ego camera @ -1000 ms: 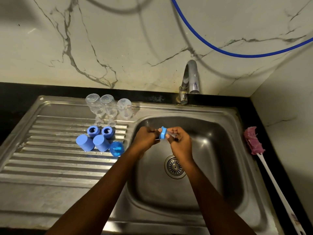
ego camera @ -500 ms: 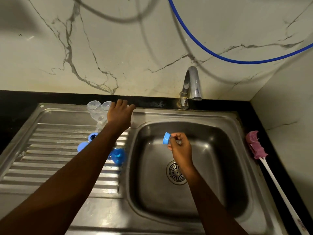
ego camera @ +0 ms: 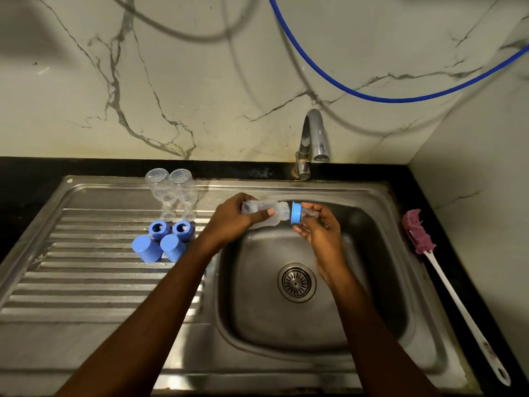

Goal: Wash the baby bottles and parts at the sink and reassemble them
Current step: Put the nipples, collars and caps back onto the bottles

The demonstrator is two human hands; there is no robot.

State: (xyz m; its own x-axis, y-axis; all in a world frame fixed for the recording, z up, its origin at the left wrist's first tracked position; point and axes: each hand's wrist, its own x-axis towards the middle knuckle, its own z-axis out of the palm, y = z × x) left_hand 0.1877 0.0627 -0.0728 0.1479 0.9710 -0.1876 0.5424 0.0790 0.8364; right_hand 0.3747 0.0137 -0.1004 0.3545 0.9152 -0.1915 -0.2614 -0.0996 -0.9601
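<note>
A: Where's the bottle (ego camera: pixel 274 214)?
B: Over the basin (ego camera: pixel 257 310), twelve o'clock of the drain (ego camera: pixel 296 282). The left hand (ego camera: pixel 233 222) wraps its body; the right hand (ego camera: pixel 320 233) pinches the blue collar (ego camera: pixel 296 212) at its mouth.
A: Handling?
B: Light, stiff, probably wet and slick, so hold it mid-body. Spare bottles (ego camera: pixel 169 193) stand at ten o'clock.

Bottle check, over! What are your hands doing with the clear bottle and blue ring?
Left hand grips clear plastic baby bottle, sideways over steel sink basin. Right hand pinches blue plastic screw ring at its mouth. Nothing between them.
</note>
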